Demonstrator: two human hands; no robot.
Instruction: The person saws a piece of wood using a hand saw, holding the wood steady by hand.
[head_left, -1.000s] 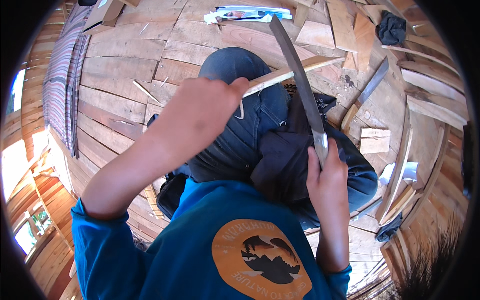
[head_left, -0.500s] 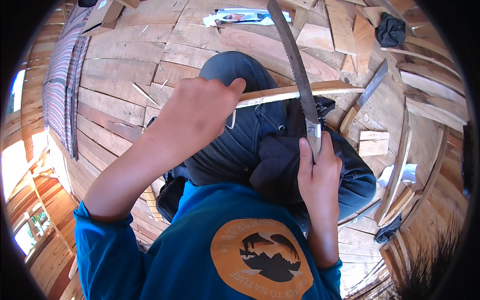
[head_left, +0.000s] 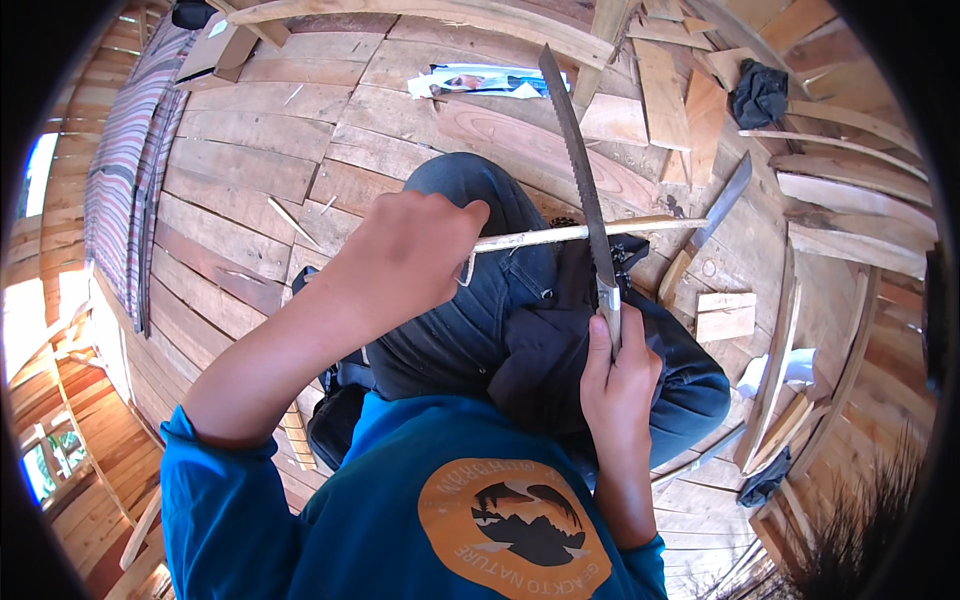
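A thin wooden strip [head_left: 530, 238] lies crosswise over my bent legs, its near end in the fist of my left hand [head_left: 410, 240]. My right hand [head_left: 622, 375] grips the light handle of a hand saw [head_left: 577, 150]. The dark toothed blade points away from me and crosses the strip right of its middle; whether the teeth are in the wood cannot be made out. Dark cloth [head_left: 545, 340] is bunched on my lap under the saw handle. Beyond the strip's far end, a machete [head_left: 722, 208] with a wooden handle rests on the floor.
A small wood block [head_left: 725, 316] sits to the right. Boards [head_left: 660, 95] and long planks [head_left: 850, 195] are piled at the far right, with a black cloth [head_left: 760, 93] among them. Printed plastic packaging [head_left: 480, 82] lies ahead. A striped mat [head_left: 135, 170] and a cardboard box [head_left: 215, 50] stand left.
The view has tilted up, so the floor and my legs sit lower in it. The strip has turned to show its narrow edge. Both hands keep their holds.
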